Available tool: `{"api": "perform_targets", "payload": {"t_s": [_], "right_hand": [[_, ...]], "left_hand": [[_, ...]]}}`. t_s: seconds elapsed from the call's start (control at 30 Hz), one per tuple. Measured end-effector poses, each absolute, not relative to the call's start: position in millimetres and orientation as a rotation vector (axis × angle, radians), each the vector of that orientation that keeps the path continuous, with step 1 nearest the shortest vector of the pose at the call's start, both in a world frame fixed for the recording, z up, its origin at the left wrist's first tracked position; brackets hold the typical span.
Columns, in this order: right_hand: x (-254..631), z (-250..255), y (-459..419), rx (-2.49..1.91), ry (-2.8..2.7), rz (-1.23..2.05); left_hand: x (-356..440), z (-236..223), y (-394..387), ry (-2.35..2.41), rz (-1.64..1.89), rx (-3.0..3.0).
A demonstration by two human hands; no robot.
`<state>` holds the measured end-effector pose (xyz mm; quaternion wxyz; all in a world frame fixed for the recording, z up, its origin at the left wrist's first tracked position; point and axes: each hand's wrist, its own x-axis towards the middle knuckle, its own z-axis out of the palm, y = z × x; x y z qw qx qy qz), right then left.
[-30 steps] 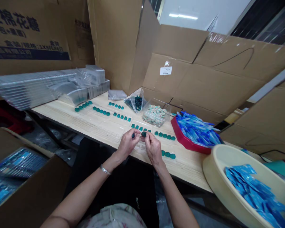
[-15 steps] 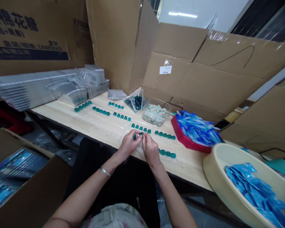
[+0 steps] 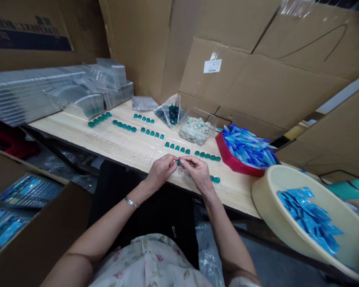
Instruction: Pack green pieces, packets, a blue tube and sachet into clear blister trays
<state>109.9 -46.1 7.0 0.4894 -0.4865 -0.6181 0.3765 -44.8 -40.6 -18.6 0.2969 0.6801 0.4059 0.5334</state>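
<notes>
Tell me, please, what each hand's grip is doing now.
Left hand: closed, pinching a small teal piece.
Right hand: closed on that piece, it seems.

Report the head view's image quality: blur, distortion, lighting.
Head view: wide-angle distortion bows the table edge; the blue pieces in the tub look soft with blur; the light is even, with faint glare on the clear trays; shadows stay weak.

At frame centre, a small teal piece (image 3: 178, 163) is pinched between the left hand (image 3: 160, 172) and the right hand (image 3: 197, 172).
</notes>
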Motion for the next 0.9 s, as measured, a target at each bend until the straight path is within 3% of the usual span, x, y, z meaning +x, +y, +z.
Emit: {"api": "perform_targets", "payload": {"t_s": [0.2,0.5,0.67,0.9], "right_hand": [[133,-1,-43,-1.128,-1.962,0.468],[132,-23,-45,-1.214,-2.413,0.097],[128,-20,-49,-1.235,-2.405,0.02],[93,9,-59,-1.03,-2.108,0.241]], "left_hand": [[-63,-20,-41,1.131,1.336,1.339],[-74,-14,-35,0.689,1.213,0.563],[-67,-10,-21,0.491,1.181,0.149],[-48,-6,-10,0.562,1.256,0.25]]}}
